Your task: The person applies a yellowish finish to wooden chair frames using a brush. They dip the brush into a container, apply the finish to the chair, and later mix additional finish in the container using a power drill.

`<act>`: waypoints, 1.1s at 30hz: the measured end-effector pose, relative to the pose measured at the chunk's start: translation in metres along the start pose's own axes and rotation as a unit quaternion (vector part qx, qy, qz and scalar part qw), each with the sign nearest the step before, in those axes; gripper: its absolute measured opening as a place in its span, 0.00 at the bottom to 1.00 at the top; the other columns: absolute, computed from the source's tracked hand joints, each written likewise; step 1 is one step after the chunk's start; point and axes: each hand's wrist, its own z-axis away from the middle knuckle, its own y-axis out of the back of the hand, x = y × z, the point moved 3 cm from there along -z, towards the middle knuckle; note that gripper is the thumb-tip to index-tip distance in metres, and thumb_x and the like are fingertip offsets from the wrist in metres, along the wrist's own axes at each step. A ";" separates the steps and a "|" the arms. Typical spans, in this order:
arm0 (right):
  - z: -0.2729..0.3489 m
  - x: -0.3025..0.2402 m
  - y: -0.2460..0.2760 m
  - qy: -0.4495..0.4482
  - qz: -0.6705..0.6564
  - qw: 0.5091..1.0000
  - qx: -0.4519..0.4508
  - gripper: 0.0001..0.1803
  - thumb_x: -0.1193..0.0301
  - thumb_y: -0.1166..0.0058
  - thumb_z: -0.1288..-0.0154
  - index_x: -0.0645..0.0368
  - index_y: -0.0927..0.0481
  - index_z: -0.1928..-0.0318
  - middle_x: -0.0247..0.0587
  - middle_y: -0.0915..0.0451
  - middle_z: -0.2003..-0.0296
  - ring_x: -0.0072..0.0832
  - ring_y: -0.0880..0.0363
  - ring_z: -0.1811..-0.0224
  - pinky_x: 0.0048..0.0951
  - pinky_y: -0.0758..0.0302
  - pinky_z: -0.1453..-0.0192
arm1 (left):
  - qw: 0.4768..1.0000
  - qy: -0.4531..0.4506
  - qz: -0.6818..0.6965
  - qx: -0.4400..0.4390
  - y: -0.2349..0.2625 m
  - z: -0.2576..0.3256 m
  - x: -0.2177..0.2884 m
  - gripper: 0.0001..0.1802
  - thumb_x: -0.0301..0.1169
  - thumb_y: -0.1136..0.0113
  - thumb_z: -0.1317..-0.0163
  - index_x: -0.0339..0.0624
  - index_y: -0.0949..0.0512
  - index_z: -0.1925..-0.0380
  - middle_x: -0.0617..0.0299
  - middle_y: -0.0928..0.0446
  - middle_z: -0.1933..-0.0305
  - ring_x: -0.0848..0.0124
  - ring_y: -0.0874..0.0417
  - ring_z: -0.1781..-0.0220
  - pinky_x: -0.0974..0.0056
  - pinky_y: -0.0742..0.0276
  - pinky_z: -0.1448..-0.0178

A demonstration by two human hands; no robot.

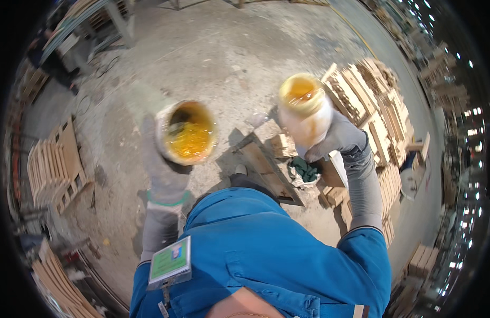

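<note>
Concrete floor (229,47) takes up most of the frame, grey and dusty, running from the top edge down the middle. Right of centre there's a big pile of wooden pallets (369,100) stacked up, and another stack of pallets (51,167) sits at the left edge. Bottom centre is the person's blue jacket (266,259), with a green badge (169,262) clipped on at lower left of it. Just above the jacket, mid-frame, a few loose boards (266,169) lie on the floor with a dark green rag (307,170) next to them.

Now the hands, both in grey gloves. Left hand (162,169) is left of centre, fingers wrapped around the bottom and side of an open tub (185,132) that's tipped toward the camera, so you can see yellow gooey stuff inside. Right hand (337,135) is right of centre, fingers clamped round a pale jar (305,108) with amber stuff at its open mouth, held roughly upright. The two containers are well apart, both held up above the floor at about the same height in the frame.
</note>
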 end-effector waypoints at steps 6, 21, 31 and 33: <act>0.035 0.076 0.115 0.114 -0.075 0.945 0.298 0.37 0.74 0.32 0.59 0.63 0.33 0.45 0.41 0.23 0.55 0.30 0.24 0.53 0.30 0.30 0.43 | 0.965 0.011 -0.249 0.076 0.029 -0.035 -0.037 0.34 0.55 0.62 0.35 0.35 0.35 0.43 0.48 0.29 0.47 0.55 0.25 0.47 0.50 0.24 0.46; -0.071 0.300 0.221 0.039 -0.055 0.839 0.540 0.44 0.77 0.30 0.60 0.59 0.39 0.40 0.42 0.28 0.48 0.32 0.27 0.48 0.31 0.29 0.44 | 0.844 -0.069 -0.525 0.088 -0.020 -0.094 -0.060 0.29 0.45 0.56 0.34 0.36 0.39 0.40 0.40 0.34 0.42 0.48 0.27 0.45 0.49 0.23 0.49; -0.065 0.337 0.216 -0.086 0.260 0.851 0.449 0.32 0.72 0.41 0.53 0.61 0.35 0.45 0.52 0.31 0.46 0.46 0.32 0.43 0.39 0.34 0.40 | 0.953 -0.026 -0.285 0.097 -0.045 -0.123 -0.079 0.28 0.34 0.47 0.38 0.38 0.40 0.40 0.41 0.31 0.45 0.56 0.22 0.50 0.54 0.20 0.50; -0.061 0.342 0.230 -0.126 0.323 0.820 0.456 0.31 0.71 0.41 0.53 0.61 0.34 0.45 0.52 0.33 0.44 0.46 0.37 0.39 0.39 0.39 0.36 | 0.914 -0.042 -0.387 0.113 -0.037 -0.123 -0.074 0.29 0.43 0.49 0.37 0.40 0.38 0.41 0.43 0.31 0.45 0.54 0.23 0.49 0.52 0.21 0.51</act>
